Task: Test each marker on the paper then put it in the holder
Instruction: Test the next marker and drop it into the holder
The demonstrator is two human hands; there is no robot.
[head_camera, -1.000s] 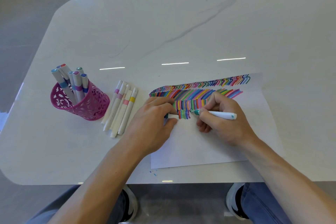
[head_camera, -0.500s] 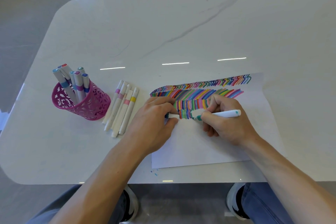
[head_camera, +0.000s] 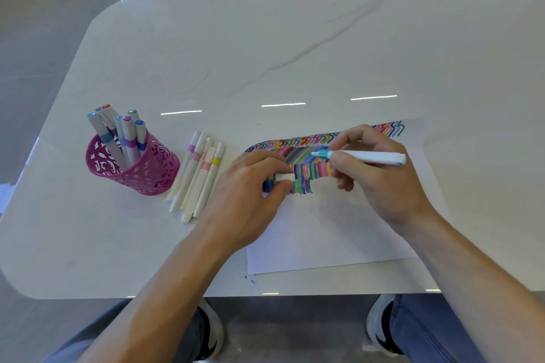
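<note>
My right hand [head_camera: 374, 177] grips a white marker with a teal tip [head_camera: 362, 157], held level above the coloured strokes with its tip pointing left. My left hand [head_camera: 250, 188] rests on the paper [head_camera: 339, 233] and pinches the marker's white cap [head_camera: 284, 177]. The pink mesh holder [head_camera: 138, 169] stands at the left with several markers upright in it. Beside it, several capped markers [head_camera: 200, 171] lie in a row on the table.
The white marble table [head_camera: 295, 47] stretches far behind the paper. Its near edge runs just below the sheet, with small ink spots [head_camera: 250, 279] by the paper's lower left corner. My knees and shoes show under the edge.
My right hand has lifted the teal marker off the paper and moved it up and to the right. My left hand has stayed in place with the cap.
</note>
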